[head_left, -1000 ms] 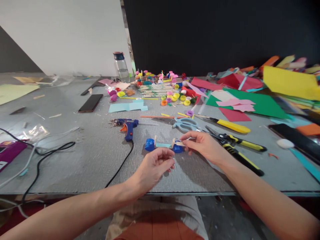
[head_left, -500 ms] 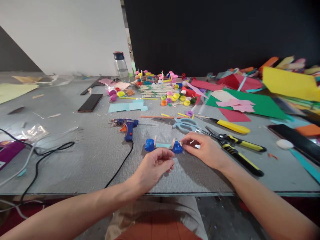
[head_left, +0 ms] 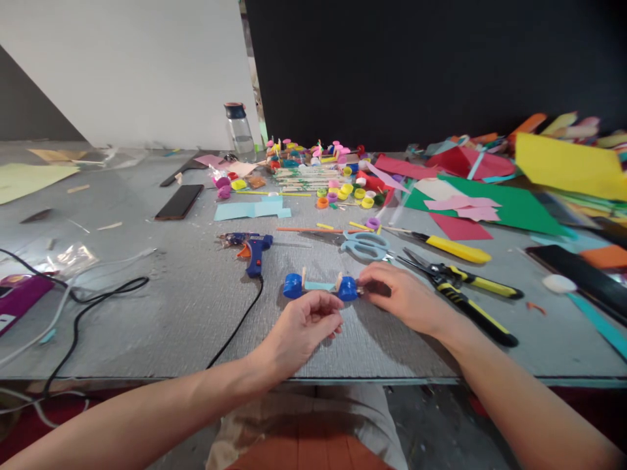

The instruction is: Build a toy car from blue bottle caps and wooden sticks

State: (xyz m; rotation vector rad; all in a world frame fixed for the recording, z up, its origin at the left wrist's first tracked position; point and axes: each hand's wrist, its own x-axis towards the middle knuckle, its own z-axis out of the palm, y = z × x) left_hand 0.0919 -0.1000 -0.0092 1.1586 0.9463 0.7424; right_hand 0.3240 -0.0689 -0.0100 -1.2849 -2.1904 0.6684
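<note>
A small craft model (head_left: 319, 286) stands on the table, with a light blue strip between two pale wooden uprights and blue bottle caps (head_left: 292, 286) at its ends. My right hand (head_left: 404, 297) has thumb and forefinger closed at the model's right end, by the blue cap there. In front of the model, my left hand (head_left: 308, 329) is curled with its fingers together, close to the model's near side. Whether it grips anything is hidden. A blue hot glue gun (head_left: 255, 253) lies behind and left of the model, its cord running toward the table's front edge.
Light blue scissors (head_left: 366, 245), a yellow-handled tool (head_left: 458, 249) and pliers (head_left: 475, 281) lie right of the model. Behind are several bottle caps (head_left: 360, 194), blue paper (head_left: 252, 207), a phone (head_left: 179, 202) and a water bottle (head_left: 239, 134). Coloured sheets (head_left: 529, 209) cover the far right.
My right fingers have shifted slightly to the right at the model's end, and the right blue cap sits a little differently. My left hand is almost unmoved.
</note>
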